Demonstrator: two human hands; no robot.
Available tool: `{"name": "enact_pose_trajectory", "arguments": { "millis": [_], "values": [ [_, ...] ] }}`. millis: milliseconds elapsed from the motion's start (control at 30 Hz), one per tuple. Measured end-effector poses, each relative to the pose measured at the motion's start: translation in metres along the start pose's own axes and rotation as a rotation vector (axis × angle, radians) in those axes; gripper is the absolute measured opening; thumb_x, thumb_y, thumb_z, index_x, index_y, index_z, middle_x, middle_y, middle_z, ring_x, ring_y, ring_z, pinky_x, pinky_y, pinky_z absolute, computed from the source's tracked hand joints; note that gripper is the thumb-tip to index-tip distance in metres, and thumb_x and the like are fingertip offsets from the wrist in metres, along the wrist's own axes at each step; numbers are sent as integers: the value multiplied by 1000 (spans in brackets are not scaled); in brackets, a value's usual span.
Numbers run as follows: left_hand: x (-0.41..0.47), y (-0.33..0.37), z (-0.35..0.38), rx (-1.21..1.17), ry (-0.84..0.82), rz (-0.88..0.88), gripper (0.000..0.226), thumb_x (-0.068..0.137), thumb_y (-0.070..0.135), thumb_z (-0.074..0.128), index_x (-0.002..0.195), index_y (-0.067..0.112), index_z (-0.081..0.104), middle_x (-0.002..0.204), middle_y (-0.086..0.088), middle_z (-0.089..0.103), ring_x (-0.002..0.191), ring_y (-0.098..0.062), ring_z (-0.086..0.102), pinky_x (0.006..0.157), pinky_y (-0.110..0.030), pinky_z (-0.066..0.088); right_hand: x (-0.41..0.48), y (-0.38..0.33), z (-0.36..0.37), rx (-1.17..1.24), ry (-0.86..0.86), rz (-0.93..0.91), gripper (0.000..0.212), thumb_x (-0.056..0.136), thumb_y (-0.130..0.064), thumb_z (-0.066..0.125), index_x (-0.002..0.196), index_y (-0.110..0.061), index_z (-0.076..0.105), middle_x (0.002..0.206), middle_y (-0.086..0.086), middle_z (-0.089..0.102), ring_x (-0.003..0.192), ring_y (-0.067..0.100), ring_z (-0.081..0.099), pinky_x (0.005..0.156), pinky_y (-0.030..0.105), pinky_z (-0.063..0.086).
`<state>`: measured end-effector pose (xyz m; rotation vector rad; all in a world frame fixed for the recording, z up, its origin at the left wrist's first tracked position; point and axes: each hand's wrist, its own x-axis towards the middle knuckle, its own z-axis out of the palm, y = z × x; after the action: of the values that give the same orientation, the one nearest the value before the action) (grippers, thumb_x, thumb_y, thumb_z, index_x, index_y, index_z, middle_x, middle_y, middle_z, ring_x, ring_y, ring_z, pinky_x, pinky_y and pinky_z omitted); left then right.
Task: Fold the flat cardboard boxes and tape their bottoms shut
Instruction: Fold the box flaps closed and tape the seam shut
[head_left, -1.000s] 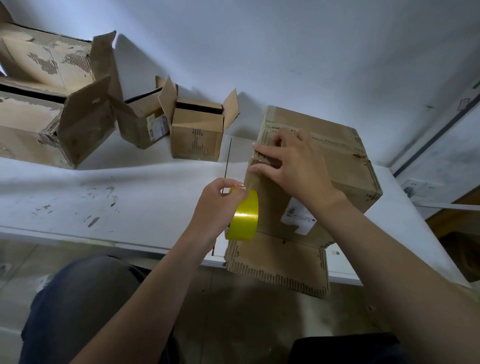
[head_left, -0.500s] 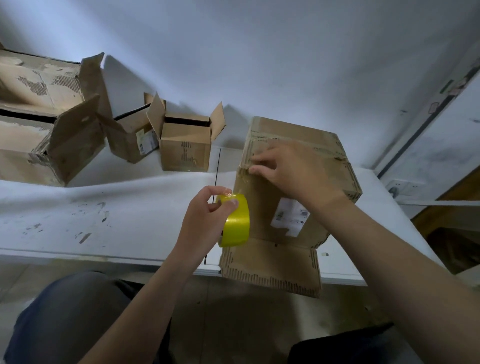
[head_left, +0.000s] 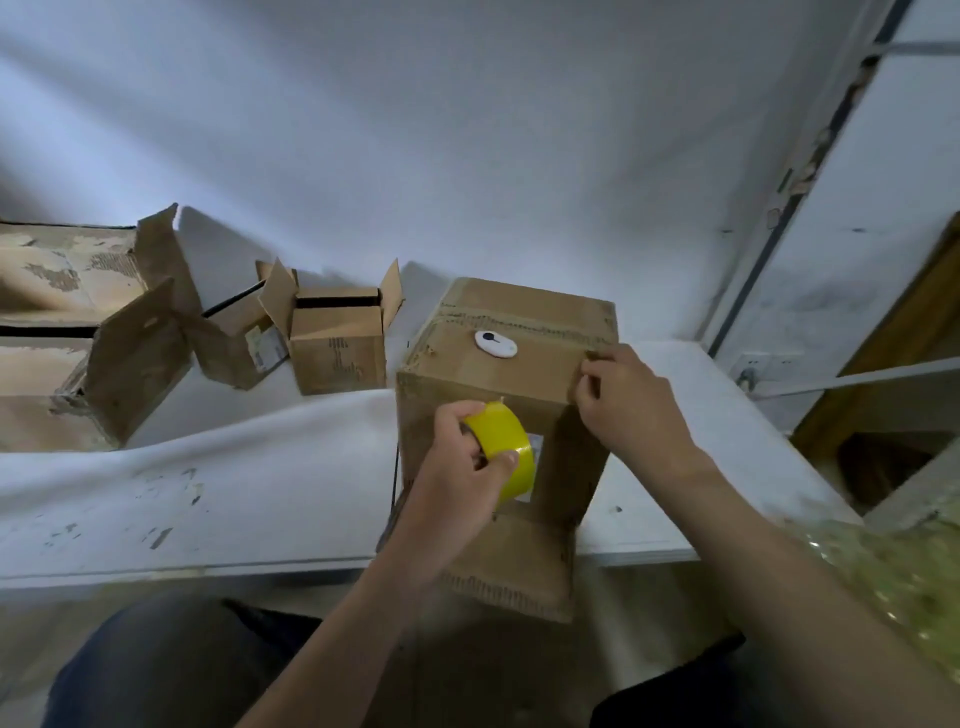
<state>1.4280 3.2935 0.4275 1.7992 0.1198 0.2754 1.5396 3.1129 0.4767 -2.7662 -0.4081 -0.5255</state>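
Brown corrugated cardboard box (head_left: 467, 366) stands at the near edge of a white worktable (head_left: 234, 467), one flap hanging over the side. The person's left hand (head_left: 457, 486) grips a yellow tape roll (head_left: 506, 441) before the box's near face, and the right hand (head_left: 631, 410) pinches its top right edge. A small white oval object (head_left: 495, 343) lies on top. Smaller open cardboard boxes (head_left: 337, 358) sit left, by the wall.
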Motion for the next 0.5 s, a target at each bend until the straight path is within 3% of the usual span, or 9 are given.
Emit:
{"name": "enact_pose_trajectory", "arguments": {
  "millis": [100, 200, 267, 300, 367, 433, 500],
  "values": [
    [-11, 0, -6, 99, 58, 43, 46, 94, 28, 66, 121, 45, 33, 112, 9, 62, 98, -6, 67, 75, -30, 58, -29, -21, -6, 66, 34, -62, 24, 96, -24, 54, 96, -14, 76, 112, 6, 65, 87, 26, 64, 69, 32, 44],
    [-27, 7, -25, 209, 227, 115, 47, 95, 25, 66, 115, 47, 30, 99, 11, 60, 84, 4, 64, 59, -14, 51, -48, -44, -16, 277, -51, -51, 21, 96, -28, 60, 102, -21, 79, 121, 0, 65, 106, 18, 61, 82, 24, 39],
    [-36, 13, -46, 238, 389, 106, 46, 95, 26, 66, 116, 45, 30, 90, 11, 58, 77, 1, 64, 50, -12, 44, -58, -63, -22, 417, -172, -104, 20, 97, -33, 60, 103, -28, 79, 127, -7, 65, 109, 9, 58, 82, 19, 38],
    [-40, 17, -57, 248, 446, 99, 46, 94, 27, 66, 118, 42, 31, 87, 10, 58, 73, -3, 64, 51, -14, 42, -62, -70, -24, 389, -190, -201, 21, 98, -36, 58, 105, -33, 78, 125, -11, 66, 107, 7, 59, 79, 20, 42],
    [-49, 24, -74, 284, 470, 103, 46, 93, 26, 68, 119, 41, 34, 84, 13, 58, 70, -3, 62, 55, -24, 47, -61, -78, -29, 192, -69, -391, 25, 99, -44, 51, 108, -42, 74, 112, -16, 68, 98, 11, 62, 67, 26, 47],
    [-59, 30, -82, 314, 431, 91, 45, 92, 26, 69, 120, 40, 37, 81, 17, 57, 70, 2, 61, 57, -27, 50, -40, -71, -33, 125, 68, -384, 27, 97, -51, 49, 111, -45, 71, 109, -17, 64, 94, 15, 60, 57, 26, 41],
    [-66, 30, -79, 297, 385, 30, 44, 91, 28, 70, 121, 37, 39, 88, 18, 57, 76, -2, 60, 58, -26, 48, -6, -52, -28, 107, 26, -259, 34, 97, -58, 48, 123, -46, 67, 132, -13, 57, 112, 24, 55, 74, 37, 51]
  ]
}}
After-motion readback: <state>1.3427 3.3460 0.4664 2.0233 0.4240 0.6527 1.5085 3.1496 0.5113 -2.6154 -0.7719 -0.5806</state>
